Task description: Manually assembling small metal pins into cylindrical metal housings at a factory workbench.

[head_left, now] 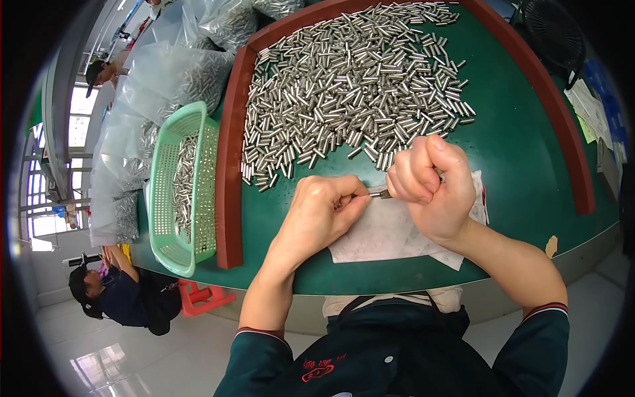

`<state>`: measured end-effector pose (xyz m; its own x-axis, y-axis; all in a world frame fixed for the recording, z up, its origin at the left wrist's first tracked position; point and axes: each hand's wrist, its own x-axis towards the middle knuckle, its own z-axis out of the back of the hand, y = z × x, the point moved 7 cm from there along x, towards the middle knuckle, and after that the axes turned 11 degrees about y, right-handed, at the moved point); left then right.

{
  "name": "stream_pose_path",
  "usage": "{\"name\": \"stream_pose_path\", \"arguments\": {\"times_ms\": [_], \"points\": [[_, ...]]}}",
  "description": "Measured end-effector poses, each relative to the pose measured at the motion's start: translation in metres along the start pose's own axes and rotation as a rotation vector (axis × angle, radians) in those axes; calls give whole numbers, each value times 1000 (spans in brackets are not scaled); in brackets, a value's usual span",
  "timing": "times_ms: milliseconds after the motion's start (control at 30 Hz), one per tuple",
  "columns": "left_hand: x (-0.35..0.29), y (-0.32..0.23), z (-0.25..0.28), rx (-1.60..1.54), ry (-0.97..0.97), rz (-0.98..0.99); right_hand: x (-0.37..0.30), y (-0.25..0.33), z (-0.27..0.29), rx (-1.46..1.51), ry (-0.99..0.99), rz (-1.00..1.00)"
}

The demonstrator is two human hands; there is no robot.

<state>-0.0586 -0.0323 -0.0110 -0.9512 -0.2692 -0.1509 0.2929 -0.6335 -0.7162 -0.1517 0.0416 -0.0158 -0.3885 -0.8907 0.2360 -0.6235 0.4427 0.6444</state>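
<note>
My left hand [321, 213] is closed in a pinch, with a small shiny metal pin [375, 195] showing at its thumb and fingertips. Just to its right my right hand [433, 188] makes a fist around a slim dark tool [386, 194]. That tool's end meets the pin; most of it is hidden in the fist, so its kind cannot be told. Both hands are over a smudged white cloth or paper sheet [377, 235] on the green tabletop [509, 152]. Beyond them spreads a large heap of short silvery metal pins [350, 86].
Reddish-brown rails [230, 178] border the table. Left of them stands a light green perforated basket [204, 225] holding pins, beside clear plastic bags [149, 83] of pins. A black fan [552, 33] is at the far right. Another person [126, 291] is near a red stool [202, 298].
</note>
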Motion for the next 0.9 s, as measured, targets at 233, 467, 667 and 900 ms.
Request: {"name": "stream_pose_path", "arguments": {"times_ms": [233,467,667,900], "points": [[0,-2,1,13,8,-10,1,1,-8,-141,30,18],[0,-2,2,31,6,-29,1,-3,-9,-216,19,25],[-1,8,15,-451,-65,19,1,0,-9,-137,31,1],[1,32,-7,-1714,154,12,-1,-2,-8,-98,14,-15]]}}
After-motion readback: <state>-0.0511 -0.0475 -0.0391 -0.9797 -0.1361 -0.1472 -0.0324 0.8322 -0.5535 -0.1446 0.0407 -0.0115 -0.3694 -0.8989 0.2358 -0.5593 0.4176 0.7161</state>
